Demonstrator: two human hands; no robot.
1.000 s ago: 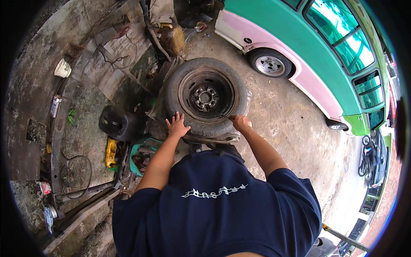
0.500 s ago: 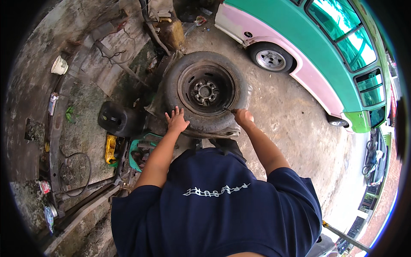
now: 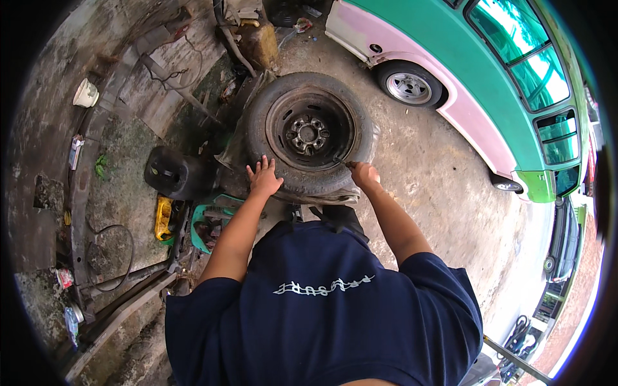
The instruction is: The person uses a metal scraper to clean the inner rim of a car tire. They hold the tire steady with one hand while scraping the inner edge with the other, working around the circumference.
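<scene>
Motorbike [image 3: 518, 338] now clear of the dark car [image 3: 562, 238], your hands barely shifted

And here's your wheel [image 3: 309, 134], flat on its cloth-covered support [image 3: 349, 196], nearly filling it. Left hand [image 3: 264, 178]: released, fingers spread over the tyre [image 3: 256, 128] by the left end of the support's near edge. Right hand [image 3: 365, 175]: grip clenched round a slim dark tool [image 3: 342, 161] towards that edge's right end, tip at the lip of the rim [image 3: 273, 134]. That tip, I'd judge, wants to sit snug in the seam, so keep your wrist in line with the tool and lean your left palm in, or the wheel may twist. Mind those knuckles; a slip could scrape them. On to the writing! Pale lettering [image 3: 326, 287] crosses your navy shirt [image 3: 322, 341]; any print on the small carton [image 3: 76, 152], far left, is too tiny to read.
</scene>
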